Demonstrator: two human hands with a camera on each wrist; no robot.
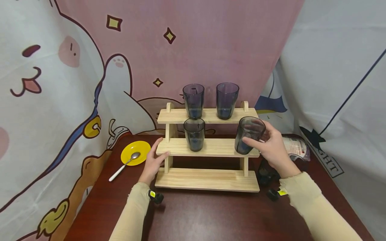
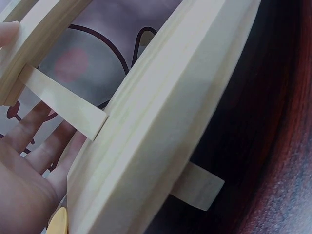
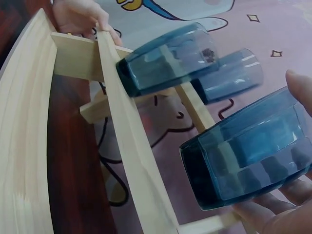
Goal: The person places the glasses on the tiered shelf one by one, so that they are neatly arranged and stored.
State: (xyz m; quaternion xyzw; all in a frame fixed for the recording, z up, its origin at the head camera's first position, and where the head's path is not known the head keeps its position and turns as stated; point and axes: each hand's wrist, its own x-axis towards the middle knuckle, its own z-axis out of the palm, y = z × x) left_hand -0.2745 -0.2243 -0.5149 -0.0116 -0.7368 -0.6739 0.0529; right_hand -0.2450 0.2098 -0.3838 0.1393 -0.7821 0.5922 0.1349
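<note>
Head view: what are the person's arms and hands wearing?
The pale cream fabric left sleeve and matching right sleeve have uneven cuffs. Each wrist carries a small black device with a bright yellow label. The left hand and right hand are gloveless.

Right hand (image 3: 287, 217) grips a blue-tinted glass (image 3: 248, 153), four o'clock.
Wooden rack (image 3: 27, 122) at nine; two glasses (image 3: 165, 61) between twelve and two; left hand (image 3: 80, 17) at eleven.

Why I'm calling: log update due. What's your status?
Right grip holds tilted glass at right end of middle shelf. Left grip holds its left end. Nothing visibly in the way.
</note>
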